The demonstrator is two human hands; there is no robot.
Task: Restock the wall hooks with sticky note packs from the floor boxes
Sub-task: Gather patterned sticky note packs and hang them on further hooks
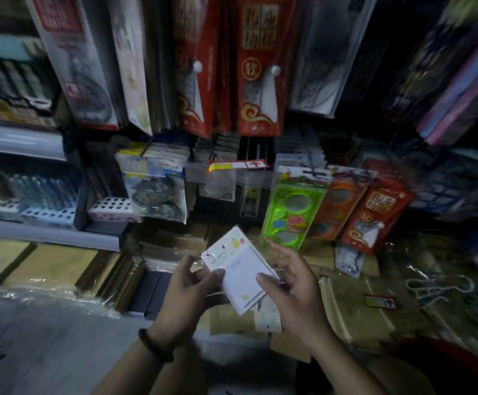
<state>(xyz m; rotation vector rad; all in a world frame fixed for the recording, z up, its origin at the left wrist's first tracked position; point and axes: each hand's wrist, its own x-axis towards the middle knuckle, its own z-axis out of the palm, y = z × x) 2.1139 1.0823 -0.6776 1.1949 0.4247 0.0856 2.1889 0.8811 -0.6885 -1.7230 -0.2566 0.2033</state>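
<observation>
A white sticky note pack (239,269) with small coloured marks on its card is held tilted in front of me, low in the middle of the view. My left hand (188,292) grips its left edge, thumb on the face. My right hand (292,286) holds the right edge, thumb lying on the lower right of the pack. Wall hooks (257,155) jut out above, some carrying hanging packs, one bearing a red and yellow price tag (237,166). A cardboard box (346,306) lies on the floor under my hands.
Red hanging packs (256,67) and long clear sleeves crowd the wall above. A green toy pack (292,212) and red packs (374,212) hang at the right. Shelves with pens (41,192) stand at the left. White wire hooks (437,289) lie on the boxes at the right.
</observation>
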